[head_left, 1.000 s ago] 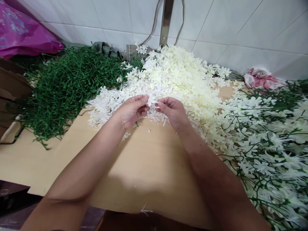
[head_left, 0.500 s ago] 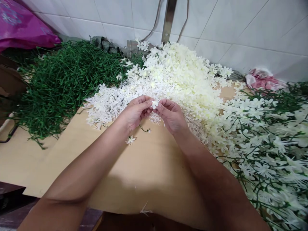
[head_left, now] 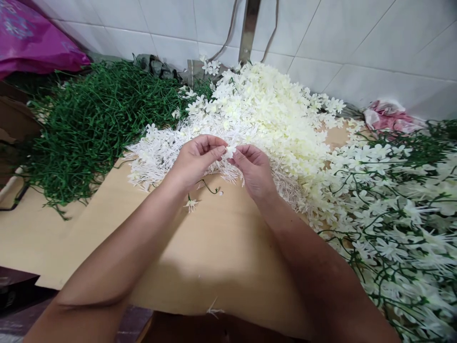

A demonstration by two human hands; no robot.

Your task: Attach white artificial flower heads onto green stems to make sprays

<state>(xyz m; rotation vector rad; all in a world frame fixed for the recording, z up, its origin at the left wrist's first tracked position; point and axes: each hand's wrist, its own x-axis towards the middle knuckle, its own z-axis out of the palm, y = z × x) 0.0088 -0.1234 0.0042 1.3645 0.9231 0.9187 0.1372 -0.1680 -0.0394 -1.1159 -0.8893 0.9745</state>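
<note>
My left hand (head_left: 195,159) and my right hand (head_left: 253,167) meet over the near edge of a heap of white artificial flowers (head_left: 264,112). Both pinch a small white flower (head_left: 230,151) between their fingertips. A thin green stem (head_left: 206,186) hangs below my left hand, with small white blossoms on it resting on the wooden board (head_left: 200,247). Under the hands lies a spread of white spiky stamen pieces (head_left: 157,155).
A pile of bare green stems (head_left: 89,124) fills the left. Assembled green sprays with white flowers (head_left: 396,209) cover the right. A purple bag (head_left: 32,43) sits at the back left, pink cloth (head_left: 387,119) by the tiled wall, and a metal post (head_left: 249,28) behind the heap.
The hands drew together on the small flower and rose slightly. The green stem with its blossoms has come into view below my left hand.
</note>
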